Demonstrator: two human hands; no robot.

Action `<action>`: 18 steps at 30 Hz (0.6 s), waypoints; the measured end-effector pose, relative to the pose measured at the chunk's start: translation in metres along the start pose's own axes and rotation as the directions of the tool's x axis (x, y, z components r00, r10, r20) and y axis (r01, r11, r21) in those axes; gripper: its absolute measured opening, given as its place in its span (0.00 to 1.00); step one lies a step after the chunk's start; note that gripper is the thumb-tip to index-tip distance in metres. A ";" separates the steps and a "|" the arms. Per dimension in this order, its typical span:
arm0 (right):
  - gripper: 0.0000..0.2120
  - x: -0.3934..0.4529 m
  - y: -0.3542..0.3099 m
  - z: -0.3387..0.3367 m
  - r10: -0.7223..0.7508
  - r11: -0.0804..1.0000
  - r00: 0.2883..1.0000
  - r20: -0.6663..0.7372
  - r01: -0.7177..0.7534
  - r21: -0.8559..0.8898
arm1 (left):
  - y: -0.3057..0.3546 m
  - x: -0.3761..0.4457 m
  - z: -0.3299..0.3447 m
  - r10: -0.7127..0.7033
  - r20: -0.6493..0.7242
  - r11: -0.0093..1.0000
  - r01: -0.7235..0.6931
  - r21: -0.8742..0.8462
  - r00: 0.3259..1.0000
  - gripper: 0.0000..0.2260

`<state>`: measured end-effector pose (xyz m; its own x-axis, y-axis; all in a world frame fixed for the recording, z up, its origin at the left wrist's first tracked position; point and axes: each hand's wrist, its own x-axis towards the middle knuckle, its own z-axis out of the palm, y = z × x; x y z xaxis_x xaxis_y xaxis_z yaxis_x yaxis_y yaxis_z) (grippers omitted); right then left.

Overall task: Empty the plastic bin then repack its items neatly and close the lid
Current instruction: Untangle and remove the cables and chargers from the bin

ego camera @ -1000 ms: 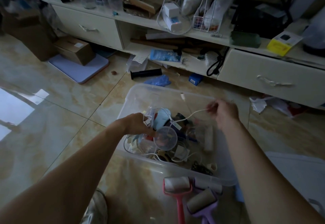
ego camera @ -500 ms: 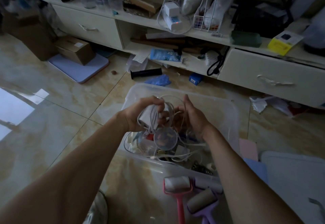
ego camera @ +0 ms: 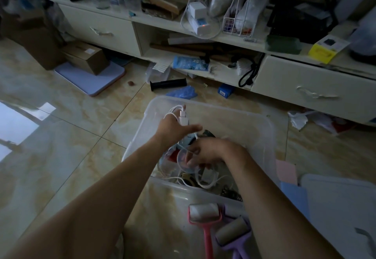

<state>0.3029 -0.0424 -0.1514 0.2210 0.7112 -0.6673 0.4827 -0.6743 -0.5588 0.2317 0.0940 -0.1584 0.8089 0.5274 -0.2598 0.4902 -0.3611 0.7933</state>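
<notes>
A clear bin (ego camera: 270, 136) sits on the floor, part full. The left hand (ego camera: 175, 125) grips a light white charger (ego camera: 183, 117) and its limp looped cable; best held by the rigid plug. The right hand (ego camera: 205, 152), fingers curled, pinches the trailing cable inside the bin.

a lived-in room of a home, dim and cluttered: glossy marble-look floor tiles (ego camera: 61, 136), a low cream cabinet (ego camera: 305, 84) with drawers and an open shelf crammed with boxes and cables, a cardboard box (ego camera: 85, 56) and lint rollers (ego camera: 205, 214) strewn on the floor.
</notes>
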 end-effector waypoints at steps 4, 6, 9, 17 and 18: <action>0.10 -0.014 0.004 -0.025 -0.033 0.993 0.985 -0.167 0.012 -0.121 | -0.016 -0.002 -0.010 -0.058 0.195 0.954 -0.003 0.301 0.979 0.31; 0.08 -0.019 0.012 -0.033 -0.099 0.995 0.937 -0.334 0.094 -0.030 | -0.018 -0.007 -0.017 -0.117 0.357 0.955 0.006 0.298 0.927 0.31; 0.08 -0.014 0.023 -0.038 -0.211 0.971 0.800 -0.561 0.238 -0.025 | -0.012 -0.015 -0.018 -0.117 0.550 0.973 -0.016 0.230 0.827 0.16; 0.14 0.006 0.027 0.000 0.020 0.534 0.832 -0.555 0.460 0.709 | 0.008 -0.024 -0.012 -0.049 0.665 0.756 0.463 -0.463 0.745 0.20; 0.17 0.005 0.024 0.002 0.025 0.389 0.875 -0.483 0.437 0.811 | 0.011 -0.027 -0.011 -0.028 0.659 0.715 0.475 -0.512 0.752 0.19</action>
<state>0.3137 -0.0554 -0.1695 0.6147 0.7019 -0.3599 -0.4032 -0.1125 -0.9082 0.2114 0.0843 -0.1361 0.8082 -0.1004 -0.5802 0.5691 0.3861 0.7260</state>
